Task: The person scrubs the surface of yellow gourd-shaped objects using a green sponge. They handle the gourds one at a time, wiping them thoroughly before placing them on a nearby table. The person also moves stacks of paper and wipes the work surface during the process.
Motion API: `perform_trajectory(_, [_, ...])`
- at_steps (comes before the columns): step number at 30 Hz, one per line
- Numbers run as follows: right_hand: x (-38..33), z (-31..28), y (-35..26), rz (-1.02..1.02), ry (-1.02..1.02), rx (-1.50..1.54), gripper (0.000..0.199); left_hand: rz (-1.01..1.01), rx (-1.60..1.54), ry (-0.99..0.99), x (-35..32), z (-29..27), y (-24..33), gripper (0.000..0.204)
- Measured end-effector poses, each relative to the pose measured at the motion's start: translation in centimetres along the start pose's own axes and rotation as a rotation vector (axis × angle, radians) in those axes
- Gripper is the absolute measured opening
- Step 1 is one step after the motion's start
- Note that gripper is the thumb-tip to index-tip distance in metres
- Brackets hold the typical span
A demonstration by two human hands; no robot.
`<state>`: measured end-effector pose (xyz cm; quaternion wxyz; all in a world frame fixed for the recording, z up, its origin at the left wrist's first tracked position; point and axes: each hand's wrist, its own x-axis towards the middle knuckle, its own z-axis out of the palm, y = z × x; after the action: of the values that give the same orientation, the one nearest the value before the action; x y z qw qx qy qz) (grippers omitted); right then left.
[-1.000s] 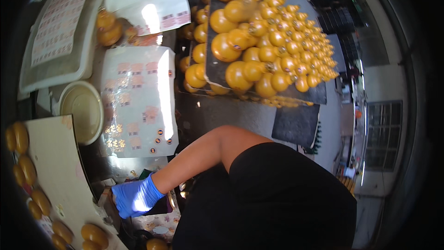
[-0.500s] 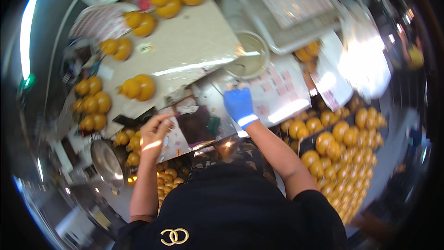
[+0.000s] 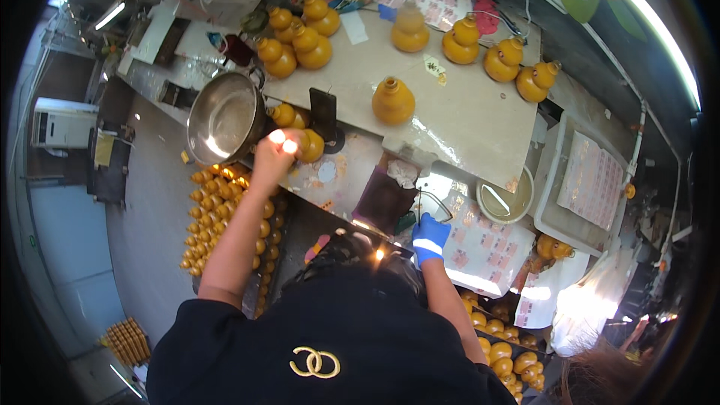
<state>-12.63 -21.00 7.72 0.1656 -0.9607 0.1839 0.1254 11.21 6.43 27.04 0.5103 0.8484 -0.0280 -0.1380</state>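
Note:
At the table's near left edge, my bare left hand has its fingers closed against a glossy yellow gourd; the hand covers part of it. Another yellow gourd stands right beside it. My right hand, in a blue glove, is closed around thin metal tweezers, low over the bench. To its left lies a dark purple cloth; to its right, a sheet of printed decals. A round bowl of liquid stands farther right.
Several gourds, one a single gourd, stand on the raised pale board. A metal pan and an upright phone stand near my left hand. A plastic tray is at right. Rows of gourds fill the lower left.
My view has swung toward the left. My left hand has gone from free above the bench to the gourd by the pan. My right hand has moved away from the bowl, toward the purple cloth.

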Motion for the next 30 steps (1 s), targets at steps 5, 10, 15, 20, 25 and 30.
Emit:
perform_trajectory(5, [1.9,2.9,0.0,-0.034,-0.058,-0.043,0.022,0.025,-0.067,0.258,5.0,-5.7,0.6,0.026])
perform_trajectory(10, [2.4,0.1,-2.3,-0.149,-0.055,-0.018,0.019,0.024,-0.056,0.313,7.0,-6.1,1.0,0.023])
perform_trajectory(15, [3.1,-4.2,-2.6,-0.133,0.013,0.144,0.017,0.146,-0.011,0.066,8.1,5.1,1.4,0.027])
perform_trajectory(20, [4.8,-7.8,-2.2,-0.030,0.097,0.369,0.013,0.564,-0.127,0.119,11.5,14.3,5.5,0.046])
perform_trajectory(25, [6.7,-9.4,-1.1,0.095,0.151,0.720,0.012,0.511,-0.276,-0.036,14.0,18.1,5.4,0.035])
perform_trajectory(30, [14.1,-16.6,-0.7,0.124,0.506,0.720,0.019,0.463,-0.216,-0.049,15.5,19.2,4.1,0.026])
